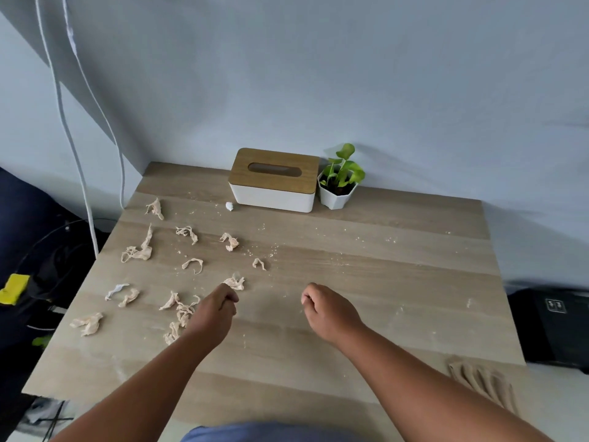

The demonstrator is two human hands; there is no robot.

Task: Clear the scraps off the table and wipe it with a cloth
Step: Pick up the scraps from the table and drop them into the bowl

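Note:
Several crumpled beige scraps [137, 250] lie scattered over the left half of the wooden table [398, 282], along with fine crumbs. A small white scrap [229, 206] sits near the tissue box. My left hand [216, 311] hovers with curled fingers right behind one scrap [235, 282]; nothing shows in its grip. More scraps [183, 311] lie just left of it. My right hand [328, 311] is held over bare wood at the table's middle, fingers curled, holding nothing. A folded beige cloth [481, 384] lies at the table's near right corner.
A white tissue box with a wooden lid [274, 180] and a small potted plant [339, 183] stand against the back wall. White cables [76, 154] hang left of the table. Dark clutter with a yellow item [12, 288] lies on the floor left; a black box [554, 323] sits right.

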